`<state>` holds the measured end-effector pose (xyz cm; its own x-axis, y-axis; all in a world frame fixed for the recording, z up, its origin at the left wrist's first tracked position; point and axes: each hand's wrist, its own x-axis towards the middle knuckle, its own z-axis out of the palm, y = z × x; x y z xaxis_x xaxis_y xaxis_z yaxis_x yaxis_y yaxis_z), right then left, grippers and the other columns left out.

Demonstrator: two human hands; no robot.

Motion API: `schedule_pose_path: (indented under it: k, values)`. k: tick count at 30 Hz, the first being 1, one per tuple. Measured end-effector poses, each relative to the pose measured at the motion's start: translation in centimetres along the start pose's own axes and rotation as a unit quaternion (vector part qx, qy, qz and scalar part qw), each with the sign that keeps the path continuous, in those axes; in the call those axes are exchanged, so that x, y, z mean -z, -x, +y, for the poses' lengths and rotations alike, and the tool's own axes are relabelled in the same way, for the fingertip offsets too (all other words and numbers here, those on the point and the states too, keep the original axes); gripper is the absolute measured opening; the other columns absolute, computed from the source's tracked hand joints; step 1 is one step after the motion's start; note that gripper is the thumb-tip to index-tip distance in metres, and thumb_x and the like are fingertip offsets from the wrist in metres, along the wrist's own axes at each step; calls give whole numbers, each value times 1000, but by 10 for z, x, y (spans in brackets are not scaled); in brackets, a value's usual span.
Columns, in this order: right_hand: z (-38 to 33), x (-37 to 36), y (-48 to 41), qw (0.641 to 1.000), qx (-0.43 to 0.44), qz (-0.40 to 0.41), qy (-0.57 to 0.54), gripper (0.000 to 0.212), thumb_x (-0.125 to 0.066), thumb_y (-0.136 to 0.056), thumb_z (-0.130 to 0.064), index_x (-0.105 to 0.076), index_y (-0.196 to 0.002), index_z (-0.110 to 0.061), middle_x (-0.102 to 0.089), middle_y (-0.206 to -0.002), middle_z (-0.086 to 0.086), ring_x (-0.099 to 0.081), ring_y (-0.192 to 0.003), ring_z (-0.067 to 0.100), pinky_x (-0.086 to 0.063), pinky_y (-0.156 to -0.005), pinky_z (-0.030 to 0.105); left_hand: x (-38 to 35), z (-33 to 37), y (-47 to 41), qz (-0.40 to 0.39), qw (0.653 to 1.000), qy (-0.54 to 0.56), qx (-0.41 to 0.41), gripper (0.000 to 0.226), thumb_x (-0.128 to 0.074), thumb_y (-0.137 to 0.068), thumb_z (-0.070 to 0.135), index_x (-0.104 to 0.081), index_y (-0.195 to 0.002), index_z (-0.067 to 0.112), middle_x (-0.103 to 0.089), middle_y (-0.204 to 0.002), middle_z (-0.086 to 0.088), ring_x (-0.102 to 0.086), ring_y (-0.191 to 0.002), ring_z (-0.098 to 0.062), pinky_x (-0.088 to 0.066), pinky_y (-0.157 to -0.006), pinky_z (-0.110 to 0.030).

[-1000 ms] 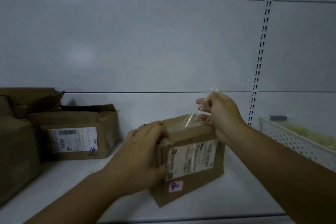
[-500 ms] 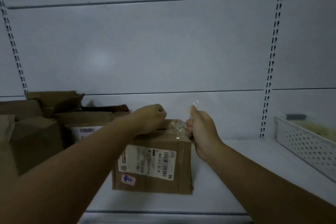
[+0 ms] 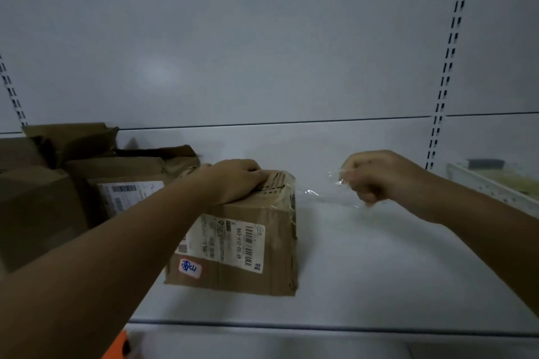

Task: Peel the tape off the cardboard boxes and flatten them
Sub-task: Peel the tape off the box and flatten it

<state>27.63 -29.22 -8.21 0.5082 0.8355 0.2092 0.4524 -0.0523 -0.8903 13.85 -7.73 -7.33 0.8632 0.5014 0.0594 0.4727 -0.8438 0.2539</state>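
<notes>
A brown cardboard box [image 3: 274,265] with a white shipping label stands on the white shelf [image 3: 364,285], near its front edge. My left hand [image 3: 233,181] presses flat on the box's top. To the right of the box, my right hand [image 3: 376,176] is a fist shut on a strip of clear tape [image 3: 326,197]. The tape stretches from the fist back to the box's upper right corner, where it still sticks.
Several other cardboard boxes [image 3: 87,183] are piled at the left of the shelf, some with open flaps. A white perforated basket [image 3: 490,186] sits at the far right. The slotted back wall rises behind. Something orange [image 3: 116,350] shows below the shelf edge.
My right hand has pulled away to the right, drawing the clear tape off the box's top. My left hand stays pressed on the box. The view has shifted closer and lower.
</notes>
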Motion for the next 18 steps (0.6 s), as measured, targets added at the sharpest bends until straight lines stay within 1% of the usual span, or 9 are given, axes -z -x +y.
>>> schedule_pose_path:
  k: [2,3,5,8,10,12,14,16,18]
  values:
    - [-2,6,-2,998,44,53,-12,17,-51,-87,-2,-58,-72,-8,-48,-55,2,-47,-52,14,-46,-58,26,-1,1,1,6,1000,-5,5,40,-29,-94,53,-54,-119,33,-57,-128,2,-49,-117,-20,-29,-106,-51]
    - [-3,12,-2,996,52,46,-47,16,-48,-86,1,-56,-75,-8,-49,-61,4,-48,-59,16,-46,-66,29,-1,2,1,8,1000,-3,7,40,-29,-94,53,-54,-118,33,-57,-127,2,-50,-116,-21,-29,-106,-51]
    - [-6,25,-1,992,51,-20,-116,13,-47,-76,1,-54,-80,-9,-51,-69,5,-52,-69,17,-43,-78,33,-1,4,3,12,1000,8,7,41,-31,-94,52,-55,-119,31,-58,-127,1,-50,-116,-21,-30,-106,-51]
    - [-12,44,-1,986,46,-69,-143,42,-49,-55,-6,-61,-94,-16,-62,-94,4,-62,-96,18,-41,-94,37,0,7,6,20,1000,23,8,40,-34,-95,50,-59,-117,27,-59,-124,0,-51,-114,-22,-28,-108,-51]
    - [-23,48,-1,978,87,-52,-180,50,-40,-60,-2,-66,-97,-23,-65,-116,2,-58,-116,19,-41,-100,45,0,7,7,29,999,32,7,42,-35,-95,49,-62,-115,24,-62,-119,0,-54,-107,-21,-32,-106,-46]
    - [-33,39,1,971,154,-9,-182,58,-33,-63,9,-64,-94,-28,-66,-118,-1,-57,-119,20,-44,-102,45,-1,6,6,36,998,43,1,43,-37,-95,48,-65,-114,22,-65,-114,-1,-56,-93,-16,-41,-87,-33]
    - [-36,18,10,967,233,59,-80,56,-47,-57,1,-57,-97,-37,-65,-117,-8,-57,-117,18,-45,-102,41,-1,5,4,40,998,49,-7,44,-38,-95,47,-67,-112,18,-67,-109,-3,-55,-81,-11,-39,-67,-26]
    - [-35,-13,22,943,284,120,123,68,-54,-58,-18,-42,-118,-48,-49,-134,-12,-51,-122,22,-40,-106,40,-1,4,2,41,998,52,-8,44,-39,-95,46,-68,-110,16,-67,-109,-4,-57,-85,-14,-37,-68,-26]
    - [-30,-42,33,892,302,143,303,84,-50,-62,-19,-22,-138,-42,-22,-152,-4,-28,-138,22,-24,-113,23,-2,2,0,40,998,55,-8,45,-39,-96,45,-68,-110,14,-67,-110,-6,-58,-92,-18,-36,-73,-28]
